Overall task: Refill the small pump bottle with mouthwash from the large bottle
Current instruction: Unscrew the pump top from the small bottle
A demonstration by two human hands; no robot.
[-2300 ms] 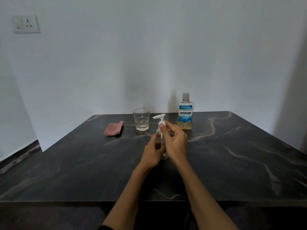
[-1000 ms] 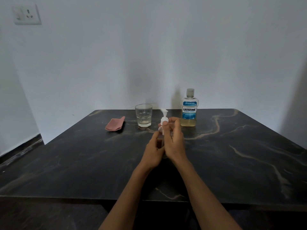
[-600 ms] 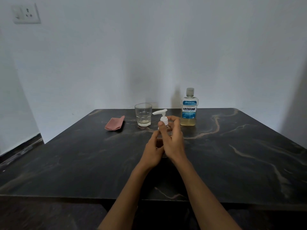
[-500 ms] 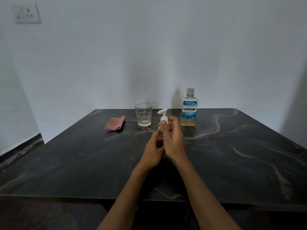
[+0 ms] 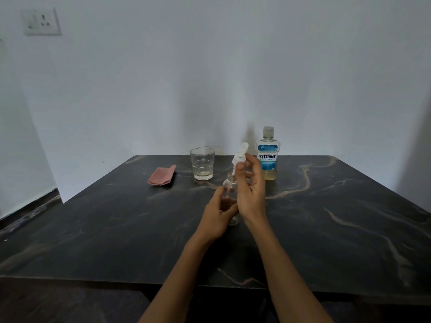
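Note:
The small clear pump bottle (image 5: 229, 187) stands upright on the dark marble table (image 5: 326, 229), its neck uncovered. My left hand (image 5: 215, 217) grips its lower body. My right hand (image 5: 250, 190) pinches the white pump head (image 5: 240, 153) and holds it lifted above the neck, tilted, with its tube still reaching into the bottle's mouth. The large Listerine bottle (image 5: 267, 155) stands capped behind my right hand, with a little yellowish mouthwash at its bottom.
A clear drinking glass (image 5: 202, 166) with a trace of liquid stands left of the pump bottle. A folded pink cloth (image 5: 162, 176) lies further left. White walls close off the back and left; a wall socket (image 5: 40, 22) is top left.
My right hand turned the pump head round several times on the small bottle, then lifted it off the neck. The left hand kept its grip on the bottle.

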